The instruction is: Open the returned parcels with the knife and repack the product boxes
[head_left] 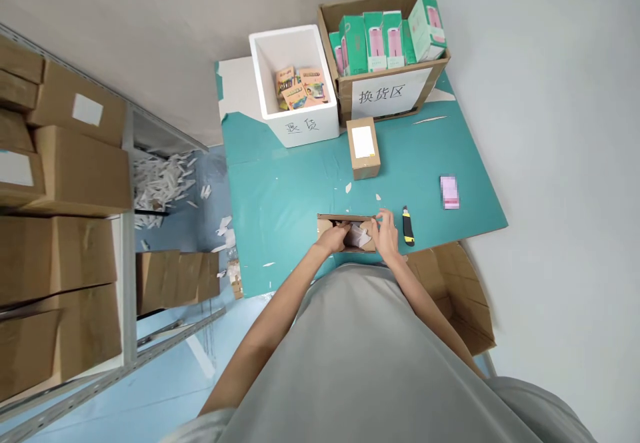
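Observation:
A small open cardboard box (347, 217) lies in front of me at the near edge of the green-topped table. Crumpled, whitish translucent wrapping (358, 235) shows inside it. My left hand (334, 237) reaches over the box's left flap, its fingers bent together and dipping inside; their tips are hidden. At the right end, my right hand (386, 235) grips the box by its side and flap. Just right of that hand lies a black and yellow box cutter (408, 226), touched by neither hand.
Behind the open box stands a closed carton (364, 165) with a white label. Farther back are a white foam bin (305, 131) holding small packets and a large carton (345, 96) of green boxes. A phone (449, 193) lies right. Shelves of cartons (83, 169) stand left.

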### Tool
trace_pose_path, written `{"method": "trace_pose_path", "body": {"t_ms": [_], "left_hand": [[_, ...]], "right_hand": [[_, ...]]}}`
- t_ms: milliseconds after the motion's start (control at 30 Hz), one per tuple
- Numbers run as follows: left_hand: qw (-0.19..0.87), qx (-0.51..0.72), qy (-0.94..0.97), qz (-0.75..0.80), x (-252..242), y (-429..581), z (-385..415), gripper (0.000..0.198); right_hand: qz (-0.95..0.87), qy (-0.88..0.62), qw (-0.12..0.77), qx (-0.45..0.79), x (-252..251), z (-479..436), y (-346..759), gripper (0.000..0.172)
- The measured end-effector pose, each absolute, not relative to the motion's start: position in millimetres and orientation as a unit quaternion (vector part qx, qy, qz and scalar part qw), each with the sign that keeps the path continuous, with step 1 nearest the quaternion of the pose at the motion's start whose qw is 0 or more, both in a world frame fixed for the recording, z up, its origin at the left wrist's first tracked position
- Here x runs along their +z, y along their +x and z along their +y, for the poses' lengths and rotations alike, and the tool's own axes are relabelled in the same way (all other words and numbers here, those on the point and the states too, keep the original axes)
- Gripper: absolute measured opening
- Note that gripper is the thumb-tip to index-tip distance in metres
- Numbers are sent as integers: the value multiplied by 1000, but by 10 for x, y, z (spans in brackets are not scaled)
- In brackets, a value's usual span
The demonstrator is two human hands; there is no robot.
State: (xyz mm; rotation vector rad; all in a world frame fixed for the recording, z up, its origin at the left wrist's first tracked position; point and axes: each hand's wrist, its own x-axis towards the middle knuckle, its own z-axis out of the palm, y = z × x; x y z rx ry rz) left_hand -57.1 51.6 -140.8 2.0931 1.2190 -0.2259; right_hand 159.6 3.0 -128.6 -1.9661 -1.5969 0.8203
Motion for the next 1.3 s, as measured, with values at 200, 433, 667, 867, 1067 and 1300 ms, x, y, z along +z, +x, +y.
{"method": "trace_pose_path", "body": {"t_ms": [200,433,667,867,1067,1300], "left_hand": [[307,-112,783,530,-1472,-529,263,70],[302,-116,766,556,-1535,-485,120,57],[309,-98,760,563,-1538,-470,91,39],[288,-21,766,575,-1352,-570,-12,49],[263,-14,802,536,-1297,-555,150,35],[300,-76,801,512,-1409,-431,339,27]], "right_hand": [[-642,-694,151,288,-1318,50,1563,24],[-694,-632,70,339,-1449,-116,1597,29],[-685,-638,111,333,-1408,-203,1745,28],[-659,-674,127,308,-1384,-242,1847,17],[-666,-674,117,296,-1411,-108,1765,20],[-671,-683,91,275,-1380,8,1708,20]]}}
